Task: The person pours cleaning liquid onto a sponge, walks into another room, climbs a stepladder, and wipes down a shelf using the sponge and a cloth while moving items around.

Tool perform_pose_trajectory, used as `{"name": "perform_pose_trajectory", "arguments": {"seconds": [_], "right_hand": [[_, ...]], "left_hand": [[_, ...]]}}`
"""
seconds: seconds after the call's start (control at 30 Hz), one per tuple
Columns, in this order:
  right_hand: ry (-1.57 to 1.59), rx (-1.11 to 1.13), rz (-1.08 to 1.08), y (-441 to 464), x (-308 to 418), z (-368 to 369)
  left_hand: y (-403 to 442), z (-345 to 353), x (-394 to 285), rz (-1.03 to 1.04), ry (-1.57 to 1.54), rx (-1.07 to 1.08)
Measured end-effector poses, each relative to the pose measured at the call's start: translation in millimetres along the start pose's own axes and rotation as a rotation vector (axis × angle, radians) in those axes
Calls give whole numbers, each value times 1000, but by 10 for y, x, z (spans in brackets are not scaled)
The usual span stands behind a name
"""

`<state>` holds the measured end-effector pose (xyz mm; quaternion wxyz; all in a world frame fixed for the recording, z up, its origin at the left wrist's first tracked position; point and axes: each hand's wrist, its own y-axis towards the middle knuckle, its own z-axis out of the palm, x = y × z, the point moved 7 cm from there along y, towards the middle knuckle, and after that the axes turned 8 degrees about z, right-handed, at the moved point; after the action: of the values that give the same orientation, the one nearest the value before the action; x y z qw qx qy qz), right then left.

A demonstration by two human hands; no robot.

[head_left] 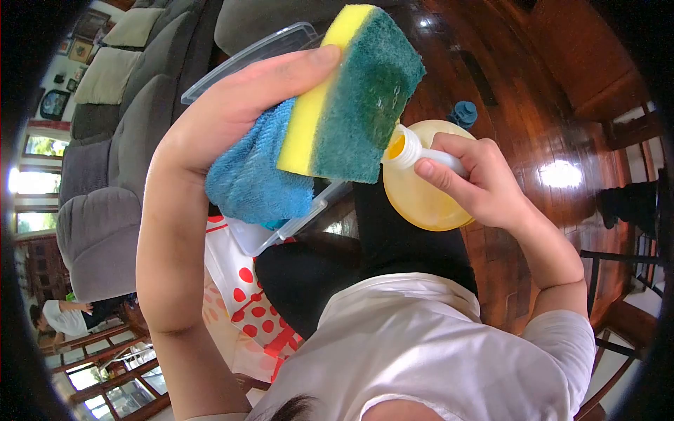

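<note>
My left hand point(246, 98) grips a large yellow and green scouring sponge point(354, 98), its green scrubbing face turned toward the bottle. A wet, darker patch shows on that face. My right hand point(477, 172) is wrapped around the handle of a translucent bottle point(428, 200) with yellow liquid in it. The bottle is tilted, and its uncapped white mouth is at the sponge's lower right edge. Below my left hand is a blue cloth point(260, 172); whether the hand also holds it, I cannot tell.
A clear plastic container point(281, 235) is partly hidden behind the cloth. A blue cap-like object point(463, 114) lies on the wooden floor point(523, 133). A red-dotted white bag or cloth point(256, 302) is by my legs. Grey sofas point(98, 231) line the left; another person point(67, 316) is far left.
</note>
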<state>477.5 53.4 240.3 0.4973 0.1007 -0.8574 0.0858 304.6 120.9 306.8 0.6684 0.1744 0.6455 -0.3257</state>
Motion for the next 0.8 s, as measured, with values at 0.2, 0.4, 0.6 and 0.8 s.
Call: {"name": "perform_pose_trajectory", "arguments": {"seconds": [0.2,0.4,0.6,0.8], "right_hand": [[6,-54,-8,-13,-13,19],[9,-91,-11,-42,-38,4],[-12,-82,39,-43,-83,-5],[27,-97,28,-16,-88,5]], "left_hand": [[23,-36,20,6,35,-17],[32,29,161,-62,57,11],[7,49,185,-48,124,39],[-57,-122,237,-101,185,7]]}}
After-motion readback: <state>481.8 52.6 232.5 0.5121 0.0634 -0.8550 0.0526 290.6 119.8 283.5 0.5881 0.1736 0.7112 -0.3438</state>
